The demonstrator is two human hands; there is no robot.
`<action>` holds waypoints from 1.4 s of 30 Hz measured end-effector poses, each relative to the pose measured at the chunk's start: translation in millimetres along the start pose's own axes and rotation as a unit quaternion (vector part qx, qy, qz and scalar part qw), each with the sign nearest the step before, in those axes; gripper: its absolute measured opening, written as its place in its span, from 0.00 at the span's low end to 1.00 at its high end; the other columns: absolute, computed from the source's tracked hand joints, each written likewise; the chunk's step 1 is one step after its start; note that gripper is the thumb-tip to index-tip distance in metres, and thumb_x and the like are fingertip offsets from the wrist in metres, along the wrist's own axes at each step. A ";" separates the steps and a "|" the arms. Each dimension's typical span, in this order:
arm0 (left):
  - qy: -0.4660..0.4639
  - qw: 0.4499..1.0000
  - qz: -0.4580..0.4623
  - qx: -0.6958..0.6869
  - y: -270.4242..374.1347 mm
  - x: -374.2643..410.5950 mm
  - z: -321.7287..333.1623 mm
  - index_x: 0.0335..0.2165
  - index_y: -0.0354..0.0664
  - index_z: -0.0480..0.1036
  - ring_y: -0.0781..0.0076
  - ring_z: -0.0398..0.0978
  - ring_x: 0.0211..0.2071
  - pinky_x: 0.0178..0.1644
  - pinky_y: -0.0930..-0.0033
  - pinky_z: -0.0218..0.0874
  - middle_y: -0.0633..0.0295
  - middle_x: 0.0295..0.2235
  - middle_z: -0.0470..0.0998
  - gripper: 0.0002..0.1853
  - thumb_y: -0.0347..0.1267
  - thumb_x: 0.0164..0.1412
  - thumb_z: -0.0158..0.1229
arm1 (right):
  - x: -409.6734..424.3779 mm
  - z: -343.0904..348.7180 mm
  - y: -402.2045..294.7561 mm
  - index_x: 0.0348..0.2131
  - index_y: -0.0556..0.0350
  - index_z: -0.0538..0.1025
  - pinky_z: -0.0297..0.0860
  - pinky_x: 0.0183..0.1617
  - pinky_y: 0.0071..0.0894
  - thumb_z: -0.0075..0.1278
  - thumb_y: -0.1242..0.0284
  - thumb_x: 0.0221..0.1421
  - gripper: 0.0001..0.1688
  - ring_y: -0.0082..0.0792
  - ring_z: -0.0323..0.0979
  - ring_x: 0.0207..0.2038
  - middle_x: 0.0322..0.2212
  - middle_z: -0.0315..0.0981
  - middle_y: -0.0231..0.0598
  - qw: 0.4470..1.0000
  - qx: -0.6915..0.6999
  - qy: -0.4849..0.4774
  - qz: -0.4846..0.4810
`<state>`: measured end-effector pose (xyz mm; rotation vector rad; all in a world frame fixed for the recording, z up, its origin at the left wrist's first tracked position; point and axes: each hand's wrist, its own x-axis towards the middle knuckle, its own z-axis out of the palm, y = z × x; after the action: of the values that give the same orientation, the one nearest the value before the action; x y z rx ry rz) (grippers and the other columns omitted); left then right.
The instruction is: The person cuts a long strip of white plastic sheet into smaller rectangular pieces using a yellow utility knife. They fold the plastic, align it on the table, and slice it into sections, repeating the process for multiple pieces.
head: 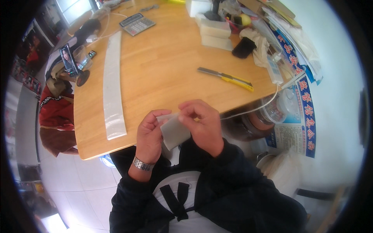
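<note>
Between my two hands is a small pale, translucent flat piece [174, 132], perhaps a folded sheet or a thin bag; I cannot tell which. My left hand [150, 137], with a metal-banded watch [142, 164] at its wrist, grips the piece's left side. At its upper right edge, the thumb and fingers of my right hand [202, 123] pinch it. Both hands are just off the table's near edge, above my lap. A long whitish strip [113, 87] lies on the wooden table [163, 67] to the left. Farther right rests a yellow utility knife [230, 78].
A calculator [137, 24] is at the far left, and a propped phone [69, 60] stands near the left edge. Stacked pale blocks [217, 35], a black pouch [244, 47] and a power strip [274, 70] line the right side. A white cable [256, 109] hangs past the right edge.
</note>
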<state>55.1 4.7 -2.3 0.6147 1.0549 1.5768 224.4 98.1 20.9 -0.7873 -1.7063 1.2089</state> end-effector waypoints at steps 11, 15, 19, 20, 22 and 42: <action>0.007 0.998 -0.026 -0.062 -7.6 0.4 -1.7 0.56 0.36 0.78 0.74 0.83 0.44 0.47 0.73 0.74 0.61 0.46 0.85 0.16 0.24 0.77 0.50 | -3.3 10.1 14.2 0.38 0.64 0.83 0.76 0.41 0.30 0.64 0.82 0.60 0.06 0.29 0.80 0.34 0.33 0.83 0.40 0.998 -0.016 0.042 0.034; 0.009 0.996 -0.027 -0.084 -7.8 1.9 -3.7 0.56 0.34 0.77 0.71 0.83 0.47 0.52 0.69 0.75 0.60 0.47 0.84 0.15 0.28 0.79 0.50 | -3.8 14.1 13.8 0.36 0.64 0.82 0.76 0.38 0.35 0.63 0.82 0.58 0.05 0.37 0.81 0.32 0.31 0.81 0.47 0.997 -0.039 0.057 0.024; 0.006 0.995 -0.037 -0.097 -0.7 1.5 2.8 0.56 0.35 0.78 0.73 0.82 0.45 0.52 0.70 0.74 0.59 0.47 0.85 0.14 0.29 0.80 0.53 | -4.1 15.2 20.1 0.35 0.64 0.82 0.76 0.37 0.37 0.64 0.82 0.57 0.06 0.40 0.81 0.31 0.31 0.81 0.48 0.996 -0.059 0.068 0.001; 0.008 0.998 -0.023 -0.063 -3.6 1.9 2.9 0.55 0.36 0.78 0.74 0.82 0.44 0.51 0.71 0.74 0.60 0.45 0.85 0.13 0.28 0.79 0.55 | -4.2 15.5 21.0 0.35 0.64 0.82 0.76 0.36 0.37 0.64 0.82 0.57 0.06 0.41 0.81 0.30 0.31 0.81 0.48 0.996 -0.059 0.069 0.001; 0.014 1.000 0.006 0.006 -11.4 2.9 0.9 0.54 0.36 0.79 0.77 0.82 0.41 0.49 0.73 0.74 0.62 0.43 0.86 0.12 0.27 0.77 0.59 | -4.4 16.9 21.9 0.35 0.63 0.82 0.75 0.36 0.38 0.64 0.81 0.56 0.05 0.41 0.81 0.30 0.30 0.80 0.48 0.996 -0.059 0.071 -0.002; 0.044 0.992 0.040 0.114 -15.5 15.9 -9.1 0.50 0.36 0.81 0.80 0.81 0.38 0.45 0.75 0.71 0.65 0.39 0.86 0.09 0.25 0.74 0.62 | 12.8 -1.8 29.4 0.37 0.65 0.85 0.75 0.40 0.26 0.66 0.81 0.59 0.05 0.22 0.79 0.34 0.31 0.84 0.35 0.988 0.065 -0.047 0.131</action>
<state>50.8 17.2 -22.4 0.7555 1.3026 1.5749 220.9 119.4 -2.8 -0.9068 -1.6139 1.5424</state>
